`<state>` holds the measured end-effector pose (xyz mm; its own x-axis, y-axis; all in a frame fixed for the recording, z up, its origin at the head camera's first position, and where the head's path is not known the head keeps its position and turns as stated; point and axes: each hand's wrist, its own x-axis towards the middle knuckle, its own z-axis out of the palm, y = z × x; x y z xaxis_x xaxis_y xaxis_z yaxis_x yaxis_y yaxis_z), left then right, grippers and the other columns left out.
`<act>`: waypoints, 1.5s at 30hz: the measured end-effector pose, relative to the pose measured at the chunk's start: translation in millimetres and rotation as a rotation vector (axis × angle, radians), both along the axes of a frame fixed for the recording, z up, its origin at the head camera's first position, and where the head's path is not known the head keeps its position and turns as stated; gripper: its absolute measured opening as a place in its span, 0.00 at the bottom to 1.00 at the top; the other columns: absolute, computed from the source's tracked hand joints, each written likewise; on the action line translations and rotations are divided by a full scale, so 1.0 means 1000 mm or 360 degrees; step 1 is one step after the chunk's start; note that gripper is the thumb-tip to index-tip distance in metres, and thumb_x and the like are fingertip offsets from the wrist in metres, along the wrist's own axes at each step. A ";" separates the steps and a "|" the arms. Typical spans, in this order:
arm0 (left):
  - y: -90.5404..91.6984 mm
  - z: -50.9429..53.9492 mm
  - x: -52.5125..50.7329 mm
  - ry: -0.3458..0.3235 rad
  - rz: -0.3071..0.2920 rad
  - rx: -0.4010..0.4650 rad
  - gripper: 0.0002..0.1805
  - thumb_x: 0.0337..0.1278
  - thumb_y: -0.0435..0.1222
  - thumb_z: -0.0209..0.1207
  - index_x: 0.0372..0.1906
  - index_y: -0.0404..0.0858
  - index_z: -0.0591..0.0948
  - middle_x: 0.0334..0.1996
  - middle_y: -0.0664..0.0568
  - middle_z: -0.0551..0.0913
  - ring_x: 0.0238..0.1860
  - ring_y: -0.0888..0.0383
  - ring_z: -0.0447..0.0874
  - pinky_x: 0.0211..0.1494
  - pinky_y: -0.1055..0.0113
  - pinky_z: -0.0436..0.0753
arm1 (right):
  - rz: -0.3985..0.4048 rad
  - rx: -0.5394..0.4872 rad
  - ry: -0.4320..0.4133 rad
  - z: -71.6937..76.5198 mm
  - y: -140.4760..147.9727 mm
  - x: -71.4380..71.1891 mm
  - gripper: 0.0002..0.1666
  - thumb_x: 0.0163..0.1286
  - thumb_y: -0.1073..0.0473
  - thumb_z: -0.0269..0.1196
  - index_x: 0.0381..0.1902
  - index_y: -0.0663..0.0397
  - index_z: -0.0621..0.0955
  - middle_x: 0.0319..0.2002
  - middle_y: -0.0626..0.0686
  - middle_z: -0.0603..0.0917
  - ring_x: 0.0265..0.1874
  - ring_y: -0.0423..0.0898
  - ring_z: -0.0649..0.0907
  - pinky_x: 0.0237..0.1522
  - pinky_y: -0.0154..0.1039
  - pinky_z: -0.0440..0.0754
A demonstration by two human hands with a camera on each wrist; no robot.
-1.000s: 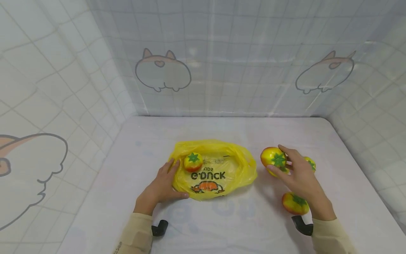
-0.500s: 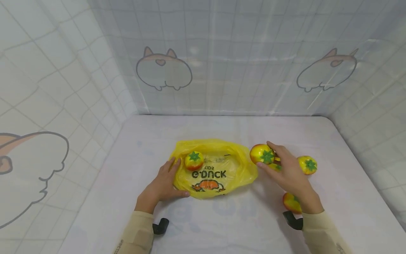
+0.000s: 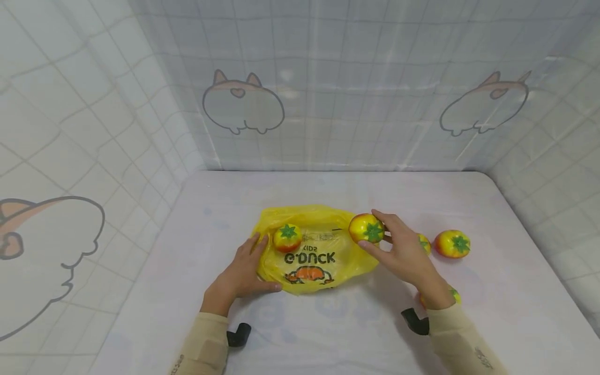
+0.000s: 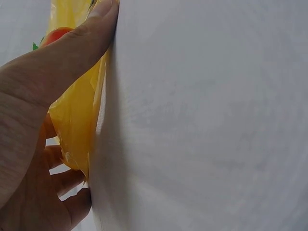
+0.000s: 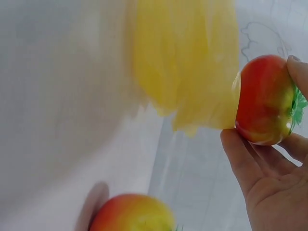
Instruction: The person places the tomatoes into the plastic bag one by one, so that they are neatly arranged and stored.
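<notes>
A yellow plastic bag (image 3: 323,273) with duck print lies on the table, its mouth spread wide. Inside, towards the left, sits one red-and-yellow toy fruit with a green star-shaped leafy top (image 3: 288,245). My left hand (image 3: 239,273) rests around the bag's left side, fingers and thumb spread apart; in the left wrist view the thumb partly covers the fruit in the bag. Over the bag's right rim, my right hand (image 3: 400,250) grips another such toy fruit (image 5: 264,101) between thumb and fingers. That fruit shows its leafy top towards the palm.
On the table to the right, a toy fruit (image 3: 452,244) stands beside another (image 3: 424,242) half hidden by my right hand. A third one (image 3: 455,295) is mostly covered by my right wrist. White tiled-print sheeting (image 3: 361,104) walls in the back and sides.
My right hand has carried its toy fruit leftwards, from beside the other fruits to above the bag's right rim. My left hand has stayed at the bag's left side.
</notes>
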<state>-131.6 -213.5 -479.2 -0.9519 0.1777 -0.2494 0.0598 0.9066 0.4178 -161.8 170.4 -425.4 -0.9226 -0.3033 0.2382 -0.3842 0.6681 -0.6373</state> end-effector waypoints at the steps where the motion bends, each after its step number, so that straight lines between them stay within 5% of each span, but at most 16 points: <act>1: 0.000 0.000 0.000 0.0001 0.0002 0.0004 0.73 0.37 0.66 0.76 0.85 0.46 0.47 0.84 0.42 0.40 0.82 0.37 0.42 0.74 0.36 0.65 | 0.0007 -0.0003 0.0011 0.000 -0.002 -0.001 0.48 0.67 0.38 0.70 0.76 0.56 0.67 0.66 0.57 0.75 0.61 0.55 0.80 0.57 0.55 0.84; 10: 0.000 0.000 0.000 0.0001 -0.0001 0.0016 0.73 0.37 0.67 0.76 0.85 0.46 0.47 0.84 0.43 0.39 0.82 0.38 0.42 0.75 0.37 0.66 | -0.0003 0.0016 0.0187 0.006 -0.021 -0.003 0.47 0.66 0.40 0.72 0.75 0.54 0.68 0.65 0.55 0.77 0.62 0.54 0.79 0.63 0.58 0.79; 18: -0.001 0.001 -0.001 0.0004 0.0000 0.0034 0.73 0.37 0.66 0.76 0.85 0.46 0.47 0.84 0.43 0.39 0.82 0.37 0.42 0.75 0.36 0.66 | 0.0117 -0.0080 0.0065 0.010 -0.043 -0.009 0.46 0.67 0.39 0.71 0.75 0.52 0.68 0.63 0.52 0.76 0.55 0.48 0.81 0.58 0.51 0.85; 31: -0.002 0.000 -0.001 -0.0003 0.0003 0.0063 0.73 0.36 0.67 0.76 0.85 0.47 0.47 0.84 0.44 0.38 0.83 0.38 0.40 0.76 0.37 0.64 | 0.0207 -0.0029 -0.0026 -0.007 -0.075 -0.018 0.47 0.67 0.37 0.70 0.74 0.56 0.70 0.59 0.53 0.78 0.49 0.48 0.81 0.49 0.50 0.86; 45: -0.001 0.001 0.000 0.0015 0.0016 0.0073 0.73 0.36 0.67 0.76 0.84 0.46 0.48 0.84 0.45 0.40 0.83 0.39 0.41 0.76 0.38 0.64 | 0.0163 0.0090 -0.0134 -0.015 -0.088 -0.025 0.46 0.68 0.37 0.69 0.75 0.55 0.69 0.64 0.56 0.78 0.55 0.52 0.81 0.55 0.49 0.85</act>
<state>-131.4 -214.1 -477.8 -0.9560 0.1790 -0.2323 0.0547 0.8870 0.4586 -186.4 82.1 -440.4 -0.9021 -0.4078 0.1413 -0.3992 0.6638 -0.6325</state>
